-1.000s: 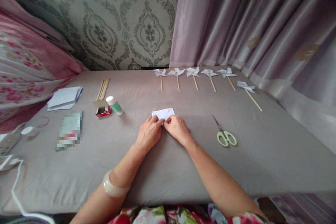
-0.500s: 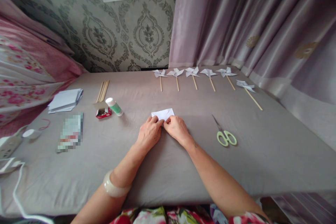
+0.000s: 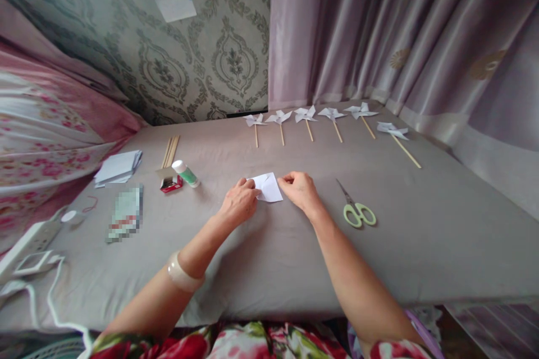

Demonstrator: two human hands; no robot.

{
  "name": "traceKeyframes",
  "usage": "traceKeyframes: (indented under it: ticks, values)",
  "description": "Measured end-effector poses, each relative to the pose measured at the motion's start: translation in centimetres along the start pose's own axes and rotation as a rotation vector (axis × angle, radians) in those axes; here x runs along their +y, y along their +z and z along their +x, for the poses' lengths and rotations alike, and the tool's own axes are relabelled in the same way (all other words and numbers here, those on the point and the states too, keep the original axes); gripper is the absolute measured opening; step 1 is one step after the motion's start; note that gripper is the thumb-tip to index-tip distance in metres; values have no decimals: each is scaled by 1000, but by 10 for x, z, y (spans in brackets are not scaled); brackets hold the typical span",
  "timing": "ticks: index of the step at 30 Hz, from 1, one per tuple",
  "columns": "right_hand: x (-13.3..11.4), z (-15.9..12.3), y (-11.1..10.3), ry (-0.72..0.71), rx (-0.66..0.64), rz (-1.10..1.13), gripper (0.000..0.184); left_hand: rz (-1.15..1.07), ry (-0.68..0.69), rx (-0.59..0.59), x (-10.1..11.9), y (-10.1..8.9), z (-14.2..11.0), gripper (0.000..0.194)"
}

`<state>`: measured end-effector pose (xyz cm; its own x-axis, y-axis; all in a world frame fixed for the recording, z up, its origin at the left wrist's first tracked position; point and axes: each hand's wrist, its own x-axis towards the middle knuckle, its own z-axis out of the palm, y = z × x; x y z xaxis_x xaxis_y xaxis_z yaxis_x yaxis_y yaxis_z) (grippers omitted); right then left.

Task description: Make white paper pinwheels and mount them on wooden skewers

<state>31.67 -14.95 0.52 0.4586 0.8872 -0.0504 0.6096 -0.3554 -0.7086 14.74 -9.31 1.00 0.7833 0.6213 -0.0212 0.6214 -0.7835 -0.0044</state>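
A small folded sheet of white paper (image 3: 272, 189) lies on the table in front of me, with a crease or flap showing across its top. My left hand (image 3: 240, 202) grips its left side, fingers curled over the paper. Just off the paper's right edge is my right hand (image 3: 300, 188), its thumb and fingers closed in a pinch. Whether anything is between those fingertips is hidden. To the right lie scissors (image 3: 356, 210) with light green handles, blades pointing away from me.
Several paper pinwheels (image 3: 305, 114) on sticks line the far right edge. At left are a glue stick (image 3: 186, 174), a small red box (image 3: 170, 184), loose wooden sticks (image 3: 170, 151), a paper stack (image 3: 118, 168), a blurred packet (image 3: 125, 213) and a power strip (image 3: 37, 238) with white cables.
My right hand has moved right, off the paper's near edge to beside its right edge. More of the paper now shows. The left hand stays at the paper. The view has shifted slightly.
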Motion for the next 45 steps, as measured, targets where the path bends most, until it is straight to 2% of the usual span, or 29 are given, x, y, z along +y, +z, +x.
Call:
traceKeyframes:
  ticks: [4,9,19,28,40,45]
  values:
    - [6,-1,-10,5,-59,-90,23,-41,64,-26,-6,-5,5,31]
    - [7,-3,-4,25,-155,-234,26,-56,90,-48,-6,-9,8,29]
    - [4,2,5,39,-180,-206,28,-45,31,91,5,4,0,27]
    - [4,-3,6,10,-161,-230,27,-9,-13,182,10,17,-13,31]
    - [4,-5,10,-12,-87,-145,19,-40,-82,242,8,17,-22,30]
    - [5,-3,14,-38,-91,-109,27,-77,-91,272,7,18,-26,30]
